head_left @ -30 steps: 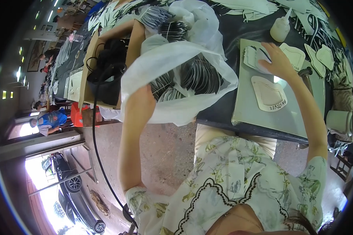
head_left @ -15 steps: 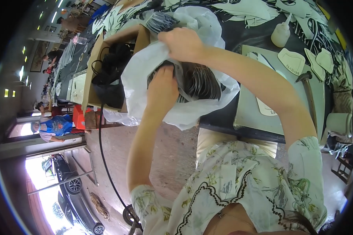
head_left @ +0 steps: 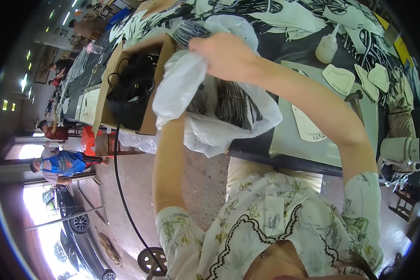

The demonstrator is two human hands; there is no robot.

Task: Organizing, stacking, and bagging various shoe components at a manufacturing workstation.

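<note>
My right hand [head_left: 226, 53] is closed on the upper edge of a white plastic bag [head_left: 210, 140] on the worktable. Bundled thin dark pieces [head_left: 235, 105] stand packed inside the bag. My left forearm [head_left: 169, 163] reaches up into the bag from below; a fold of plastic covers the left hand, so its fingers are hidden. Just beyond my right fingertips lies a banded bundle of grey strips [head_left: 189, 31], at the bag's far side.
Left of the bag is a cardboard box [head_left: 162, 65] with black items. On the right lie a grey board [head_left: 284, 144], white templates [head_left: 338, 78], a hammer [head_left: 354, 100] and a glue bottle [head_left: 327, 48]. A black cable [head_left: 119, 182] hangs left. A person in blue [head_left: 67, 162] stands far left.
My left hand has gone out of sight beneath a fold of the bag, which now drapes over the wrist. My right hand still grips the bag's edge. The view has shifted slightly.
</note>
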